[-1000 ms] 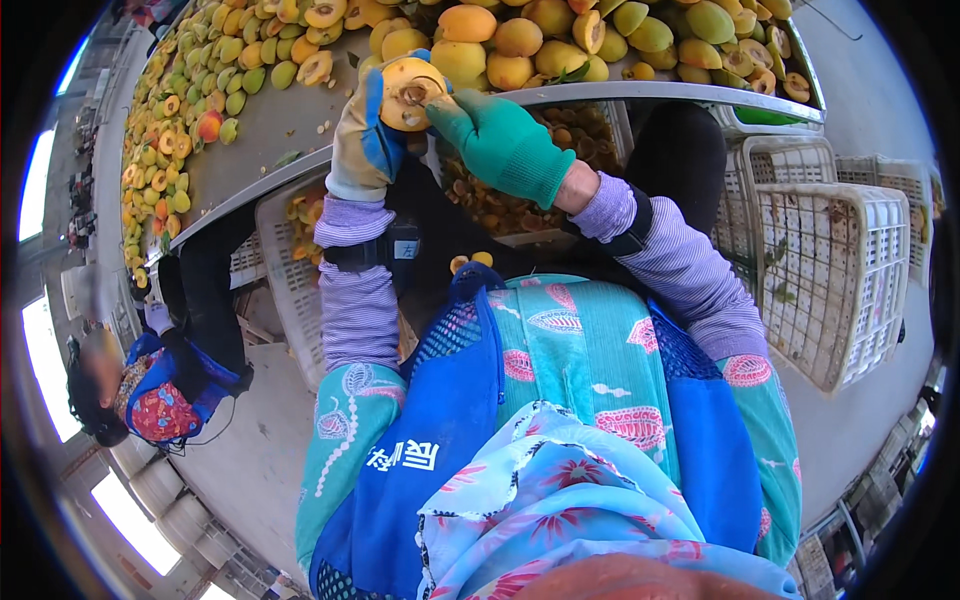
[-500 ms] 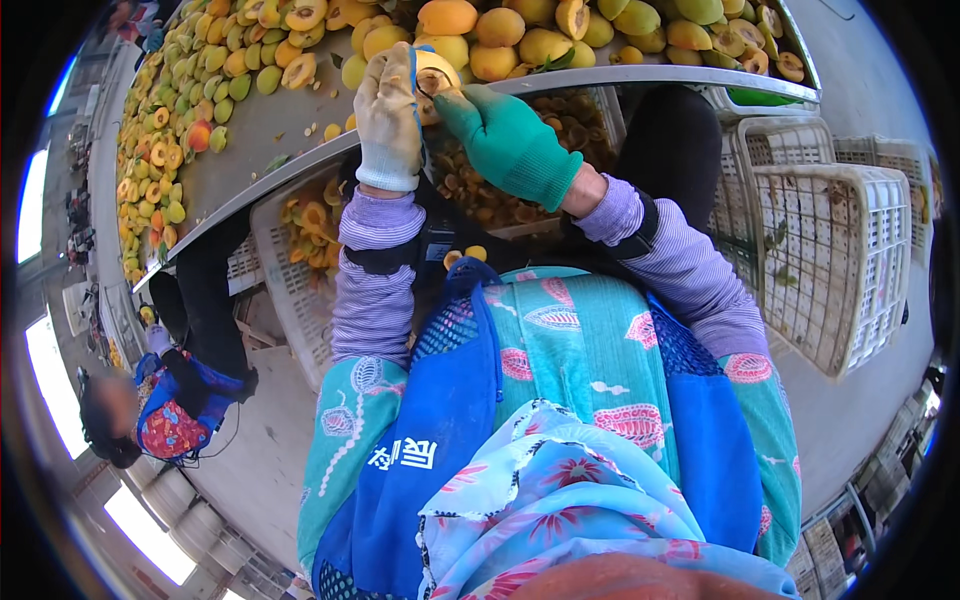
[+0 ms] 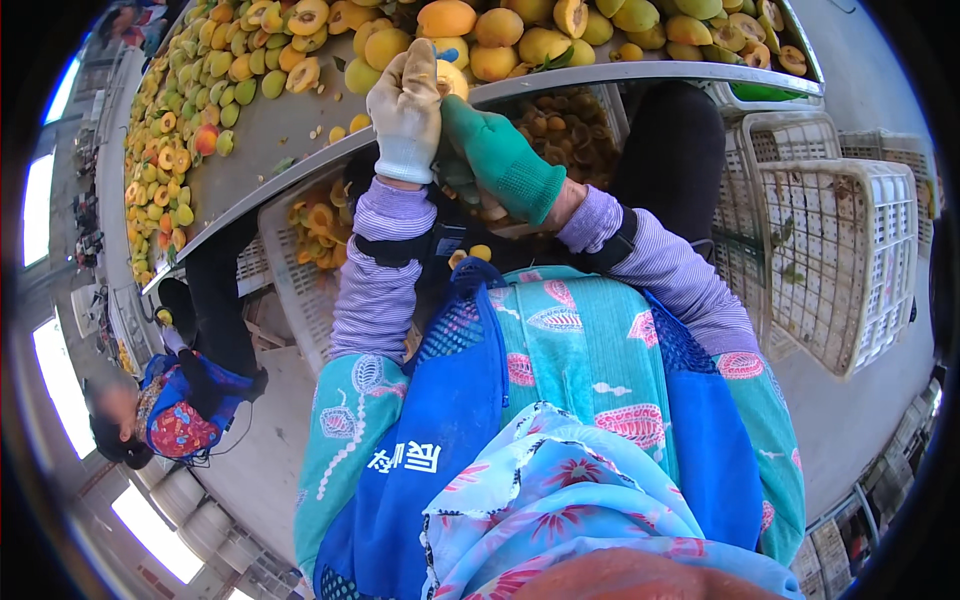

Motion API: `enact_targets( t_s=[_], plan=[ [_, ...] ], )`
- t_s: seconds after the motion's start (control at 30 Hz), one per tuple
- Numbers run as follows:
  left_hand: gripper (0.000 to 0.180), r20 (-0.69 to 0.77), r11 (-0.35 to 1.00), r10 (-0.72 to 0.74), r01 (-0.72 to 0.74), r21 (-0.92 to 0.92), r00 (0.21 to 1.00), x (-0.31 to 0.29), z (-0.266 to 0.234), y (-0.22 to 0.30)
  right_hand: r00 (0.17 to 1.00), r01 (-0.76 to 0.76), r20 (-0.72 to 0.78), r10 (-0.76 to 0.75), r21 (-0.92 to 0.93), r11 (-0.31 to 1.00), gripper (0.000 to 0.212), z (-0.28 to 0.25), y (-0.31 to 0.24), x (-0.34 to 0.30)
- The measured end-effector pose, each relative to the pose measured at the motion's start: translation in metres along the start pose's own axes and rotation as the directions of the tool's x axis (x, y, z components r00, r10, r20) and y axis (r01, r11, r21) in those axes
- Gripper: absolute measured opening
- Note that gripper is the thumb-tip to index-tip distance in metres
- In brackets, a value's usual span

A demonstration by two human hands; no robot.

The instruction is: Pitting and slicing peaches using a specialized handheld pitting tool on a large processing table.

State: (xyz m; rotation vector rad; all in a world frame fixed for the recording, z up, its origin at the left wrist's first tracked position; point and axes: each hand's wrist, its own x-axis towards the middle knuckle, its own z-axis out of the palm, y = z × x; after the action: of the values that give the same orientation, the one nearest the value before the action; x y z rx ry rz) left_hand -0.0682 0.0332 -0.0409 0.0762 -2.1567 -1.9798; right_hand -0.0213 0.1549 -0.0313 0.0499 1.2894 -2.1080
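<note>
My left hand, in a dirty cream-white glove, is closed around a yellow peach half just over the table's near edge. A bit of blue shows at its fingers behind the fruit. Against the fruit's lower side, my right hand in a green glove is curled shut, its thumb side touching the peach half. Whatever lies inside its fingers is hidden. Whole and halved yellow peaches sit on the metal table right beyond my hands.
Under the table edge are a crate with orange fruit pieces and another heap of pieces. White plastic crates stand at the right. A co-worker sits at the far left. Two small yellow pieces lie near my lap.
The peach half has turned in my left hand, so its brown hollow no longer shows. My right hand has moved slightly down and left, its fingers more curled in. My left hand has shifted slightly right.
</note>
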Motion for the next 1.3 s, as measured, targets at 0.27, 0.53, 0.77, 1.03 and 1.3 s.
enact_targets(
  t_s=[0.27,0.53,0.77,1.03,1.3],
  plan=[
    [0.049,0.455,0.949,-0.144,0.253,-0.189,0.879,0.001,-0.010,0.013,0.767,-0.477,0.638,-0.067,0.637,0.606,0.043,-0.006,0.011,-0.003],
    [0.054,0.290,0.933,-0.117,0.205,-0.295,0.950,-0.030,-0.006,0.028,0.600,-0.642,0.790,-0.123,0.568,0.515,0.045,-0.012,0.017,-0.011],
    [0.052,0.134,0.790,-0.200,0.241,-0.563,0.971,-0.056,-0.017,0.053,0.521,-0.665,0.850,-0.074,0.459,0.589,0.043,0.003,0.012,-0.020],
    [0.048,-0.251,-0.165,-0.171,0.223,0.961,0.953,-0.078,-0.198,0.032,0.881,-0.455,-0.123,0.458,0.049,0.889,0.041,-0.051,0.083,0.007],
    [0.074,0.221,0.063,-0.258,-0.212,0.975,0.940,0.084,-0.089,-0.010,0.992,-0.119,0.017,0.123,-0.131,0.984,0.043,-0.010,0.001,0.002]
  ],
)
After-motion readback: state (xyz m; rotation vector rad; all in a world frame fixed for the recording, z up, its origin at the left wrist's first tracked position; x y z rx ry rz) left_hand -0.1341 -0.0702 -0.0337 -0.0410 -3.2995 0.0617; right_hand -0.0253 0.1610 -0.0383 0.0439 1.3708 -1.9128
